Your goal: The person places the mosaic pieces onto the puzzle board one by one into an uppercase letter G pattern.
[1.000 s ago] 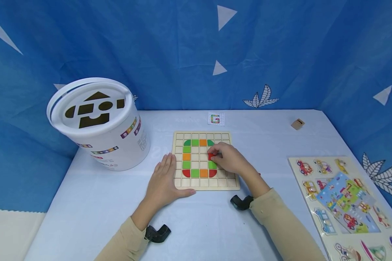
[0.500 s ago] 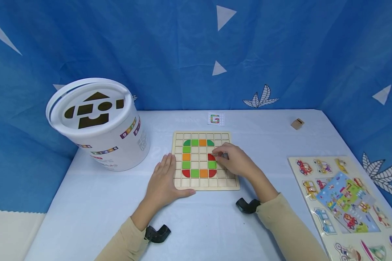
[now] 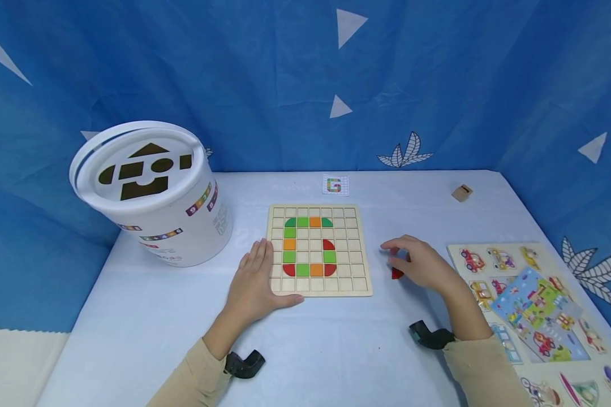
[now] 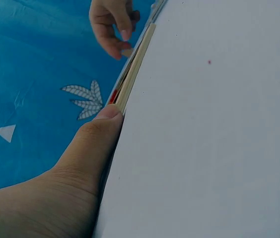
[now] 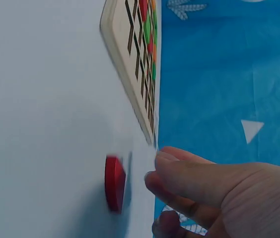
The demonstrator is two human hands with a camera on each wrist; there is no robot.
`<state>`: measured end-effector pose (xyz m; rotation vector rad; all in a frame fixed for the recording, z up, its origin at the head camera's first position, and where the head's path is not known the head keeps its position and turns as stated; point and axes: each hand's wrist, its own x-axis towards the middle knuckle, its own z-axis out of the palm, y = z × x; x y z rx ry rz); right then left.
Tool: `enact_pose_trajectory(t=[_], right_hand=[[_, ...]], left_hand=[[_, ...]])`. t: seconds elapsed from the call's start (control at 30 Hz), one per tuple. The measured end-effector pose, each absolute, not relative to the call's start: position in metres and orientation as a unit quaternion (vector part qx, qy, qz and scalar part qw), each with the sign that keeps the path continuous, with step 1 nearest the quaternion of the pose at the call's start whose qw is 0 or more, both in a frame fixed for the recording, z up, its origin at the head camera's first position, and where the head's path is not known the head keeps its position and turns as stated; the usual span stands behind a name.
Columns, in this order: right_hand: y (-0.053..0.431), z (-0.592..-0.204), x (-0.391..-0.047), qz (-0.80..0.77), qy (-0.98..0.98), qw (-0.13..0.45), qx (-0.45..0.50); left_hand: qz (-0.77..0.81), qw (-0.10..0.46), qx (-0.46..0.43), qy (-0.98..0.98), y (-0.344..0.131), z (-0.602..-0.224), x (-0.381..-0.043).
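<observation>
A square wooden grid board [image 3: 353, 287] bears a G-like outline of green, orange and red tiles. My left hand [image 3: 252, 280] rests against its left side, fingers straight and thumb stretched along the near edge; in the left wrist view the thumb [image 4: 93, 141] touches the board's edge. To the right of the board, my right hand [image 3: 422, 264] hovers over a red tile [image 3: 397, 273], its fingers loosely bent. The right wrist view shows that red tile [image 5: 114, 183] on the table, apart from the fingertips [image 5: 166, 159], with nothing between them.
Behind the board lies a small pattern card [image 3: 335, 185]. A white bucket [image 3: 203, 237] with a shape-cutout lid stands at left. On the right are a vehicle puzzle board [image 3: 468, 257] with a picture sheet [image 3: 532, 305] on it, and a small brown block [image 3: 461, 193].
My right hand has let go of the red rounded tile in the board's right part and moved right, off the board, to above a loose red tile. The left hand has stayed put.
</observation>
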<state>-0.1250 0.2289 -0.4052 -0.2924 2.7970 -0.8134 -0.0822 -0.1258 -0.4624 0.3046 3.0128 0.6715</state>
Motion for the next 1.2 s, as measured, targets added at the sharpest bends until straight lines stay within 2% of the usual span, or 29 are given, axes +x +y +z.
enact_pose_trajectory(t=[0.33,0.77,1.2], right_hand=[[0.246,-0.408,-0.113,-0.265,0.951,0.134,-0.089],[0.240,-0.418,-0.114,-0.252,0.958,0.099,-0.099],[0.245,-0.412,-0.115,-0.260,0.951,0.124,-0.114]], left_hand=[[0.213,0.018,0.099,0.972,-0.126,-0.462,-0.083],[0.215,0.022,0.100,0.971,-0.125,-0.461,-0.083],[0.213,0.028,0.098,0.972,-0.125,-0.461,-0.083]])
